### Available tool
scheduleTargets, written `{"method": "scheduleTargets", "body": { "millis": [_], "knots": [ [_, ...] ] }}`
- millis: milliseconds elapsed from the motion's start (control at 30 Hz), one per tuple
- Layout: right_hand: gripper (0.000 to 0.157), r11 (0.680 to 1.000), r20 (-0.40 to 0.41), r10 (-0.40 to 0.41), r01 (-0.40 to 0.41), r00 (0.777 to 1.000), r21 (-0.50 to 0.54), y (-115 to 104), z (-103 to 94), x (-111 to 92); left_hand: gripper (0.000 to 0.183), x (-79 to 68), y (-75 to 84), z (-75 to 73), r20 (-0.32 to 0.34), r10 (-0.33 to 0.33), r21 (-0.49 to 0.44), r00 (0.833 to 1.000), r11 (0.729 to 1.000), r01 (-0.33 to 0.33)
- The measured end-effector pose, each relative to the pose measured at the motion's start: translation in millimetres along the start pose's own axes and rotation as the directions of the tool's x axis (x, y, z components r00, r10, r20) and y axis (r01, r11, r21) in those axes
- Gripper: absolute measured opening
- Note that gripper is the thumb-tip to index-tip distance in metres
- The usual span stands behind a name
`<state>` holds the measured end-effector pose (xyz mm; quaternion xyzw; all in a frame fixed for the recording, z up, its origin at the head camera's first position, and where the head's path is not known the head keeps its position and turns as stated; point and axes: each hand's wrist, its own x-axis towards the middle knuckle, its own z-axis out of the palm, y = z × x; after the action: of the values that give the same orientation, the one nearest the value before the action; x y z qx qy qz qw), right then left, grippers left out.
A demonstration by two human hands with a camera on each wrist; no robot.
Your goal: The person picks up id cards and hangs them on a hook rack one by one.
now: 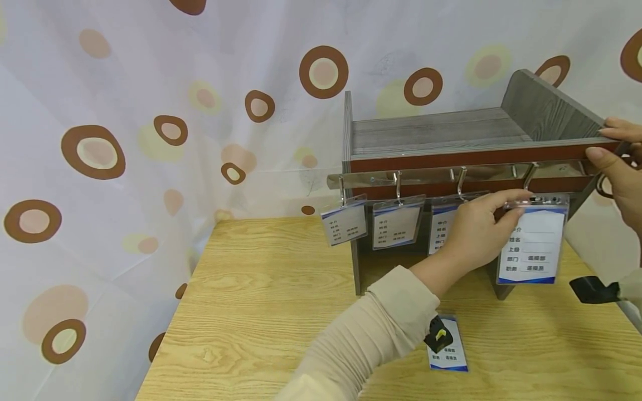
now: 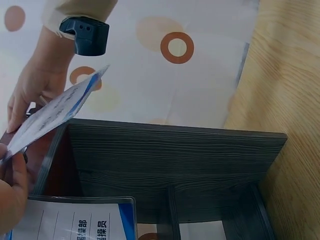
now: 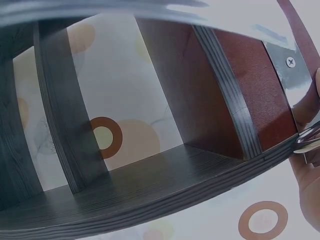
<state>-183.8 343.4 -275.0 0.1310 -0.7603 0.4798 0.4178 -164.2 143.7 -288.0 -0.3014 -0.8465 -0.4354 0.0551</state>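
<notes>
My left hand (image 1: pixel 471 229) pinches the top corner of a clear-sleeved name badge (image 1: pixel 533 248) just below the rightmost hook (image 1: pixel 530 174). Whether the badge hangs on that hook I cannot tell. In the left wrist view the same badge tilts out from the fingers. My right hand (image 1: pixel 624 181) grips the right end of the grey wooden shelf (image 1: pixel 441 132), thumb at the front and fingers over the side panel. Further left, badges hang from the other hooks: one (image 1: pixel 345 224), a second (image 1: pixel 397 225), and a third (image 1: pixel 441 220) partly hidden by my left hand.
Another badge (image 1: pixel 453 362) lies on the wooden table (image 1: pixel 241 312), partly covered by the left wrist camera (image 1: pixel 438 335). A metal hook rail (image 1: pixel 426 177) runs along the shelf's brown front. Behind hangs a patterned curtain (image 1: pixel 281 61).
</notes>
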Motion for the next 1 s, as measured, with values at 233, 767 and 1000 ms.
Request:
{"method": "scheduleTargets", "body": {
  "millis": [233, 767, 1000],
  "knots": [
    [0.031, 1.000, 0.019, -0.013, 0.014, 1.000, -0.020, -1.3, -0.3, -0.6, 0.028, 3.0, 0.4, 4.8, -0.066, 0.051, 0.052, 0.997, 0.998, -0.048],
    [0.032, 0.998, 0.027, -0.008, 0.010, 1.000, -0.062, 0.1, -2.8, -0.4, 0.026, 1.3, 5.6, 7.3, -0.138, 0.150, 0.217, 0.979, 0.969, -0.118],
    [0.033, 0.993, 0.037, 0.003, 0.002, 0.999, -0.114, -0.5, -5.5, -2.7, 0.024, 1.4, 3.1, 8.9, -0.148, 0.211, 0.233, 0.966, 0.957, -0.173]
  ]
}}
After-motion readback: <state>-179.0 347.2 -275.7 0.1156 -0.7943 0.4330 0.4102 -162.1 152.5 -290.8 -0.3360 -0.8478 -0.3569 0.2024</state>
